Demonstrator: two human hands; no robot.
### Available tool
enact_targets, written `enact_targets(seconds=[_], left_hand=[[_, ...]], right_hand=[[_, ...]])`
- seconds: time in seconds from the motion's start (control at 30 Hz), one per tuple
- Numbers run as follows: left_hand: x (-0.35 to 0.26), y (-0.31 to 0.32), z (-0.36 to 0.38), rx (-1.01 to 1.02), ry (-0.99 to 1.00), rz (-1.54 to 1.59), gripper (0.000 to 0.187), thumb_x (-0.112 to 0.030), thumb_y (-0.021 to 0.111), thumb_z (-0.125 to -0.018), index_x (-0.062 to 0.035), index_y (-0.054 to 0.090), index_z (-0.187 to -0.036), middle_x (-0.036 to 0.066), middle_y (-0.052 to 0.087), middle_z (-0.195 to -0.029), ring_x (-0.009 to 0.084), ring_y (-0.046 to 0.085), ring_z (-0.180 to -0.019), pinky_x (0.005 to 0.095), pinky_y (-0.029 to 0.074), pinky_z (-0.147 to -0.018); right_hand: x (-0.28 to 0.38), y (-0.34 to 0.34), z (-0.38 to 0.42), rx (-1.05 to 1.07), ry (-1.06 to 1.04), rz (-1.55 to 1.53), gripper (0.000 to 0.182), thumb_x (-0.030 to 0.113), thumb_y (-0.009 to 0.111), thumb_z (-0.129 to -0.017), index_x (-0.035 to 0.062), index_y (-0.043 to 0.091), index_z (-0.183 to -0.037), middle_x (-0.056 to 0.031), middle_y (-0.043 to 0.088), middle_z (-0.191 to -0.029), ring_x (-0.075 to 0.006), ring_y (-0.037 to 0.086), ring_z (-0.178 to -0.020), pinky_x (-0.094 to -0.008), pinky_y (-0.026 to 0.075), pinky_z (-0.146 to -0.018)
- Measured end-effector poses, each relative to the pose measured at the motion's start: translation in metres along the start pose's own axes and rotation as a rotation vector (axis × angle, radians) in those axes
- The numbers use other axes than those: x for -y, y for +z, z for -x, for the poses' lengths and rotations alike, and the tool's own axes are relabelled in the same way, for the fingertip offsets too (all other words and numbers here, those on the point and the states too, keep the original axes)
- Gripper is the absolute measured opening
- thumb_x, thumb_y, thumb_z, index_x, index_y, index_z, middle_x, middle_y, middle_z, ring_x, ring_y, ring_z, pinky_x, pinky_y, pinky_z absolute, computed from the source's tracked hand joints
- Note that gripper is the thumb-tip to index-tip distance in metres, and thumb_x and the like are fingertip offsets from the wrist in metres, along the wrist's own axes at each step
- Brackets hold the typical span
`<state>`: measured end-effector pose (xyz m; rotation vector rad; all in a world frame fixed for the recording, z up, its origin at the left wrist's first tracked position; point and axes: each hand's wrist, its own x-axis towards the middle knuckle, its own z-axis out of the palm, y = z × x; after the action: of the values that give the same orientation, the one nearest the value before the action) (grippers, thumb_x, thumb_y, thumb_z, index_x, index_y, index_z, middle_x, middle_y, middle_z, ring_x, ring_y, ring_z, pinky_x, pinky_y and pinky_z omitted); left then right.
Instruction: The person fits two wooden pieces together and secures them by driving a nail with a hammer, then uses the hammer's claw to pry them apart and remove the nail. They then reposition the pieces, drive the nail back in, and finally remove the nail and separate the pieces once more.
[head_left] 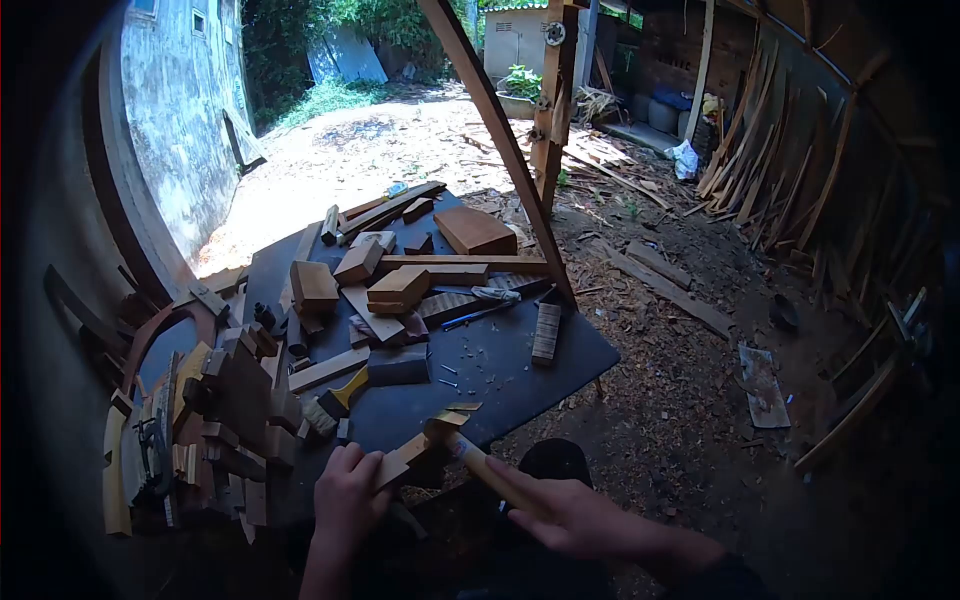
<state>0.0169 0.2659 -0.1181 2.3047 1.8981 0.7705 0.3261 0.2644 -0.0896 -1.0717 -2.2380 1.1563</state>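
Note:
My left hand [346,498] is closed around a short, pale wooden piece [404,458] that points up and to the right. The fingers of my right hand [572,514] wrap round the light wooden handle of a hammer [497,480]. Its yellowish head lies right at the far end of the wooden piece and overlaps it in this view. A paintbrush [342,397] with a yellow handle lies just beyond my left hand on the dark tabletop [505,385]. Two small nails [449,376] rest farther up the surface.
Wooden blocks [400,288] and a larger block [476,231] are heaped across the table's far half. A blue pen [470,318] lies beside them. Stacked offcuts [240,390] crowd the left side. A slanted post [500,140] rises behind the table; wood chips cover the ground.

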Motion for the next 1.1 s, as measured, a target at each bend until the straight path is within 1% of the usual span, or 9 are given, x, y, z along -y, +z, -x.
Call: enact_targets(seconds=[0.17,0.37,0.47,0.57,0.63,0.77,0.87,0.97,1.1], left_hand=[[-0.003,0.0,0.001,-0.002,-0.017,0.015,0.038,-0.021,0.082,-0.076,-0.0023,0.069,-0.106,0.013,0.057,-0.095,0.0347,0.061,-0.092,0.0446,0.051,-0.077],[-0.001,0.001,0.001,-0.025,0.038,-0.015,0.038,-0.017,0.082,-0.074,-0.0031,0.068,-0.107,0.01,0.057,-0.096,0.0308,0.06,-0.093,0.0433,0.053,-0.076],[0.003,0.005,0.002,-0.006,0.02,-0.007,0.039,-0.013,0.081,-0.074,-0.0026,0.068,-0.108,0.01,0.057,-0.097,0.0311,0.06,-0.095,0.043,0.053,-0.078],[0.004,0.003,0.002,0.0,0.014,-0.006,0.039,-0.011,0.08,-0.073,-0.0032,0.067,-0.109,0.01,0.057,-0.098,0.0314,0.06,-0.097,0.0427,0.053,-0.08],[0.008,0.005,0.003,-0.004,0.035,-0.012,0.04,-0.01,0.08,-0.073,-0.0035,0.066,-0.11,0.01,0.056,-0.099,0.0309,0.06,-0.098,0.0425,0.053,-0.081],[0.008,0.008,0.003,-0.018,0.027,0.004,0.04,-0.012,0.081,-0.072,-0.0043,0.066,-0.109,0.01,0.056,-0.099,0.0302,0.06,-0.097,0.0417,0.054,-0.081],[0.006,0.006,0.001,-0.017,0.029,0.008,0.04,-0.011,0.081,-0.072,-0.0031,0.067,-0.109,0.011,0.056,-0.097,0.0314,0.06,-0.095,0.042,0.053,-0.081],[0.006,0.004,-0.001,-0.024,0.032,0.038,0.039,-0.009,0.081,-0.073,-0.0001,0.068,-0.109,0.013,0.055,-0.095,0.0342,0.059,-0.093,0.0433,0.051,-0.081],[0.011,0.007,0.0,-0.011,0.037,0.021,0.038,-0.012,0.08,-0.074,-0.0018,0.068,-0.109,0.011,0.056,-0.097,0.0316,0.059,-0.094,0.0418,0.053,-0.082]], right_hand=[[0.012,-0.001,-0.004,0.015,0.077,-0.085,0.077,0.017,0.063,-0.1,0.0211,0.023,-0.166,-0.0266,0.068,-0.115,-0.0385,0.073,-0.101,-0.0423,0.055,-0.089],[-0.001,0.006,-0.007,-0.025,-0.005,0.0,0.08,0.016,0.06,-0.1,0.0237,0.017,-0.167,-0.0255,0.069,-0.102,-0.0416,0.072,-0.093,-0.0477,0.057,-0.084],[0.009,0.001,-0.008,-0.02,0.049,-0.064,0.077,0.013,0.062,-0.098,0.0194,0.025,-0.165,-0.0244,0.068,-0.097,-0.0404,0.072,-0.089,-0.0445,0.056,-0.08],[0.014,0.005,-0.008,-0.201,-0.129,-0.037,0.075,0.004,0.064,-0.095,0.011,0.033,-0.162,-0.0245,0.068,-0.099,-0.037,0.072,-0.088,-0.0398,0.056,-0.081],[0.024,0.002,-0.005,-0.254,-0.152,-0.082,0.072,0.002,0.062,-0.095,0.0047,0.034,-0.161,-0.0182,0.072,-0.101,-0.0213,0.069,-0.085,-0.034,0.054,-0.082],[0.012,0.008,-0.004,-0.291,-0.192,-0.04,0.071,0.0,0.061,-0.094,0.0043,0.037,-0.16,-0.0201,0.072,-0.106,-0.0184,0.068,-0.086,-0.0307,0.053,-0.081],[0.006,0.014,-0.02,-0.145,-0.093,0.068,0.07,0.001,0.063,-0.092,0.0063,0.04,-0.159,-0.02,0.073,-0.106,-0.016,0.068,-0.08,-0.0296,0.052,-0.078],[0.003,0.017,-0.019,-0.178,-0.038,-0.042,0.07,0.004,0.065,-0.094,0.0116,0.041,-0.159,-0.0204,0.066,-0.089,-0.033,0.065,-0.073,-0.0365,0.053,-0.075],[0.012,0.012,-0.014,-0.221,-0.044,-0.048,0.07,-0.001,0.067,-0.091,0.0045,0.042,-0.157,-0.0228,0.07,-0.105,-0.0315,0.071,-0.083,-0.0345,0.055,-0.08]])
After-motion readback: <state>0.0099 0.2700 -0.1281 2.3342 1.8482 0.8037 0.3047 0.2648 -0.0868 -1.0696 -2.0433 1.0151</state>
